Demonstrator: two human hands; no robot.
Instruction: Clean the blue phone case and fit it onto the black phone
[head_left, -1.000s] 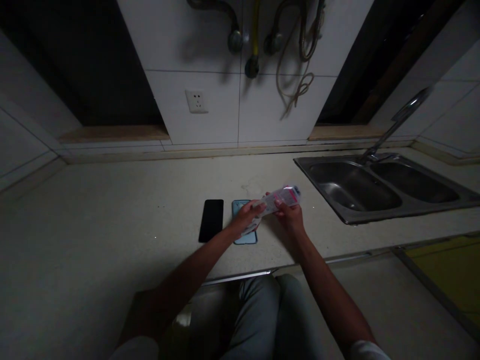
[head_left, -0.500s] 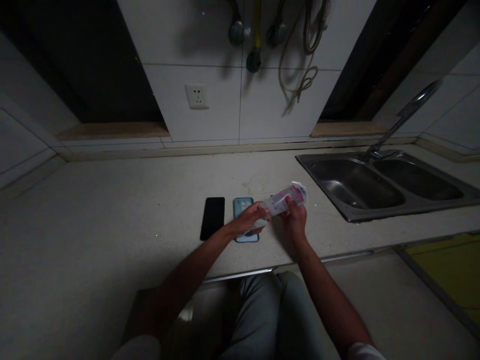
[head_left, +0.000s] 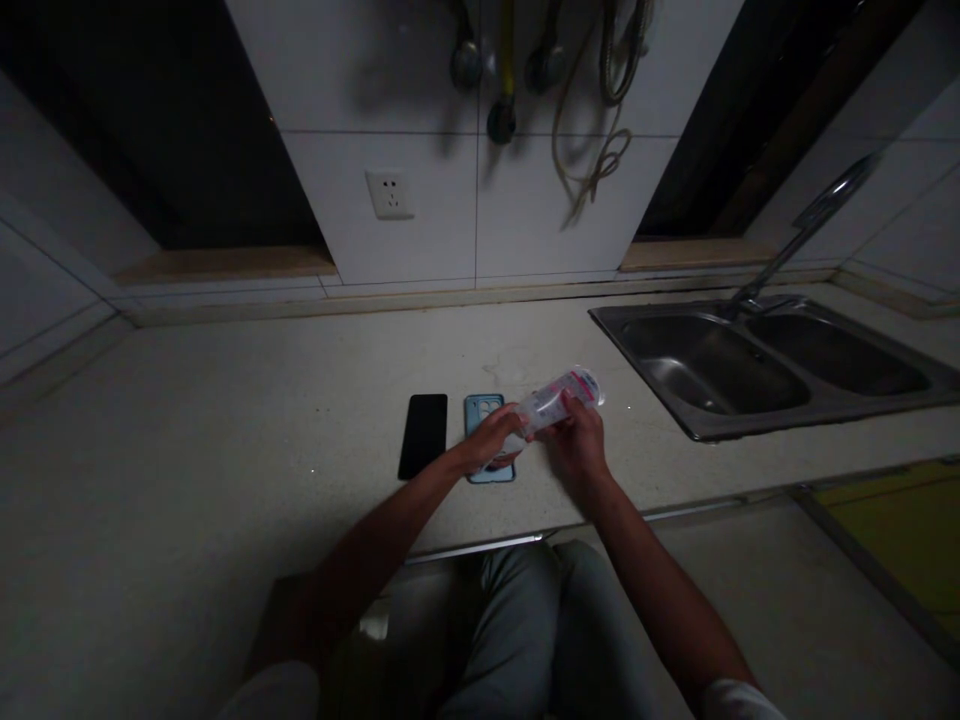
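Both my hands hold a flat clear packet with pink print [head_left: 559, 394] just above the pale countertop [head_left: 225, 400]. My left hand [head_left: 492, 440] pinches its lower left end, and my right hand [head_left: 576, 440] grips its middle from below. Under my left hand lies a blue phone case [head_left: 481, 411] with its camera cut-out facing up. A black phone [head_left: 423, 434] lies flat just left of the case, touched by neither hand.
A steel double sink [head_left: 757, 365] with a tap [head_left: 810, 225] sits at the right. A wall socket [head_left: 390, 193] and hanging hoses [head_left: 592, 120] are on the tiled wall behind. My knees [head_left: 525, 620] are below the counter's front edge.
The packet and both hands have stayed over the blue case, shifting only slightly; the view has tilted a little between frames.
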